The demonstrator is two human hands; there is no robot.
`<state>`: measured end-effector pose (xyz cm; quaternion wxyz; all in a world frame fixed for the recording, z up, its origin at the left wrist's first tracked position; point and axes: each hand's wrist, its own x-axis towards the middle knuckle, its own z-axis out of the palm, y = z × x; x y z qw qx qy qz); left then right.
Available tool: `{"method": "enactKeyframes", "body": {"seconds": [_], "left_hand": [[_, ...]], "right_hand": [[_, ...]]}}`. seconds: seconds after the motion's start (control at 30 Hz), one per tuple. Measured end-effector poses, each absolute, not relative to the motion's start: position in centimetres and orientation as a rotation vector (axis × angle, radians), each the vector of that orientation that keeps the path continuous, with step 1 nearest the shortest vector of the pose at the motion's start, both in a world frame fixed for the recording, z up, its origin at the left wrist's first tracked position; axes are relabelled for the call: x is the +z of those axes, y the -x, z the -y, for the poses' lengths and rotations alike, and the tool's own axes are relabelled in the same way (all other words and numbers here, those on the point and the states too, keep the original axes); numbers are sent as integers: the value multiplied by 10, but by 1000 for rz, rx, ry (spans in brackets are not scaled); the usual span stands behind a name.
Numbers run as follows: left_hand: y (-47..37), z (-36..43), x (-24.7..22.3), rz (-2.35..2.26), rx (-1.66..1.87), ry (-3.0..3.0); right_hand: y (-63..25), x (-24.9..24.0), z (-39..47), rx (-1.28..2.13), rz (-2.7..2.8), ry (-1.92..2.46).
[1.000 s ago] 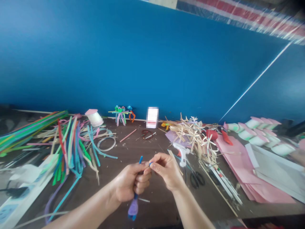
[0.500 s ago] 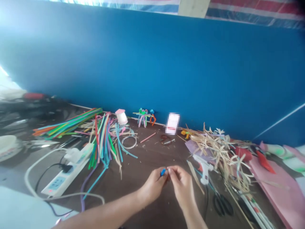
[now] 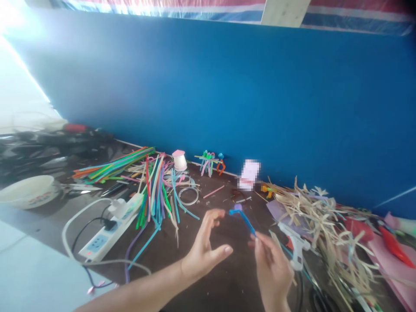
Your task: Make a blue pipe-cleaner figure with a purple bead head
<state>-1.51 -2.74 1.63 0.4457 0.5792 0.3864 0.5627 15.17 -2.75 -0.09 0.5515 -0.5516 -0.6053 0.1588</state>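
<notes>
My right hand point(image 3: 272, 268) pinches the lower end of a thin blue strip point(image 3: 246, 221) that slants up to the left and ends in a small purple and blue tip point(image 3: 236, 209). My left hand point(image 3: 204, 246) is beside it, fingers spread and holding nothing, a little left of the strip's tip. Both hands hover above the dark brown table point(image 3: 182, 255).
A heap of coloured strips point(image 3: 152, 190) lies left of my hands, with a white power strip point(image 3: 108, 229) and cable in front. A white glue gun point(image 3: 294, 242) and dried straw pieces point(image 3: 320, 216) sit at right. A white bowl point(image 3: 27, 190) is far left. A blue wall stands behind.
My left hand has let go of the blue strip and opened. My right hand now holds it alone and lifted its tip up. The view has swung to the left.
</notes>
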Motion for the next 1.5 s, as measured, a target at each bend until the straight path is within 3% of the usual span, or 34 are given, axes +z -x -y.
{"method": "enactKeyframes", "body": {"seconds": [0.2, 0.33, 0.5, 0.7, 0.93, 1.5], "left_hand": [[34, 36, -5, -1113, 1060, -1021], [75, 37, -1, -1263, 873, -1227], [146, 20, 17, -1735, 879, -1610], [186, 4, 23, -2270, 406, -1888], [182, -5, -2, -2366, -50, -1920], [183, -34, -10, -2405, -166, -1781]], "right_hand": [[-163, -41, 23, 291, 1706, 1415], [-177, -48, 35, 234, 1997, 1482], [-192, -44, 50, 175, 2055, 1615], [-183, -59, 56, 242, 2134, 1664], [-183, -74, 56, 147, 2169, 1599], [-180, -73, 50, 102, 2177, 1701]]}}
